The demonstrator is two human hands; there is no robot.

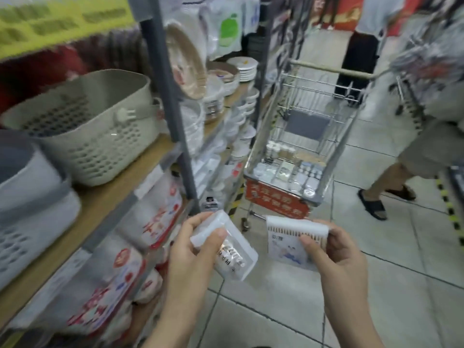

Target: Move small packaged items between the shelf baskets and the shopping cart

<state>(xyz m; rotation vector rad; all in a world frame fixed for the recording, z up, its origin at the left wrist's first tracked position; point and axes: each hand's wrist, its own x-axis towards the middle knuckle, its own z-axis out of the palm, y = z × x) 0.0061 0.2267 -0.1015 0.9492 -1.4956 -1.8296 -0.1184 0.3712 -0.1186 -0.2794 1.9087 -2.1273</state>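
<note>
From the head camera, the left hand (pixel 190 249) is gripping a small clear plastic packet (pixel 227 249), fingers curled over its upper end and the thumb pressing on its face; the packet is tilting down to the right, with blurred print on its lower half. The right hand (pixel 336 254) is pinching a second flat packet (pixel 288 242), thumb on the front and fingers wrapping behind its right edge. This packet is showing a row of thin sticks along its top and a pale blue printed label below. The two packets are hanging just apart from each other, both low in the view over the tiled floor (pixel 401 285), held in the air and resting on nothing.

Ahead of the hands, a wire shopping cart (pixel 301 136) is standing in the aisle with its red front plate facing the camera. Several small white packaged items (pixel 288 172) are lying on the cart's bottom, near its front edge.

On the left, a shelf (pixel 105 197) is carrying a beige perforated basket (pixel 93 126) near its front edge, and a grey basket (pixel 27 197) is sitting beside it at the left edge of the view. Packs with red print (pixel 155 209) are filling the level below. Further along, stacked white plates (pixel 244 67) are sitting on the shelving.

At the right, another person's legs in dark sandals (pixel 371 205) are standing on the floor beside the cart.
</note>
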